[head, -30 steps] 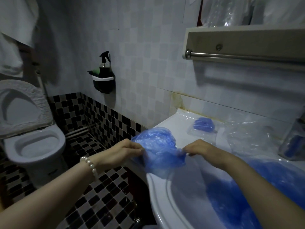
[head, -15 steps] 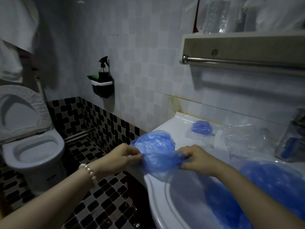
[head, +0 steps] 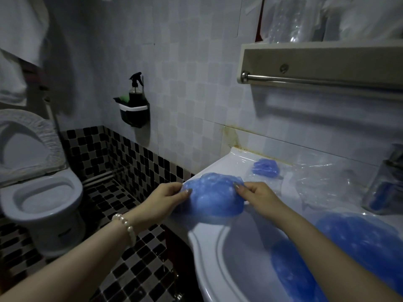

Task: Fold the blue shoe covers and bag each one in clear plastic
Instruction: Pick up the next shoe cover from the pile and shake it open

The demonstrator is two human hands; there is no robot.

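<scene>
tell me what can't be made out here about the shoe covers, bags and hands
Head view only:
- Shoe cover between left hand and right hand: how many folds, hidden in the bunched film.
- Blue pile in the sink: the count, blurred, partly behind the right forearm, cut by the frame edge.
- Bagged cover: whether its bag is closed, too small.
- Clear bags: the number, transparent layers overlap.

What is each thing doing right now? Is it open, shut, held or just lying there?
Left hand: pinching the shoe cover's left edge.
Right hand: pinching its right edge.
Blue shoe cover: crumpled, held over the sink's rim.
Bagged shoe cover: lying on the sink ledge.
Toilet lid: up.
Spray bottle: upright in the wall holder.
</scene>
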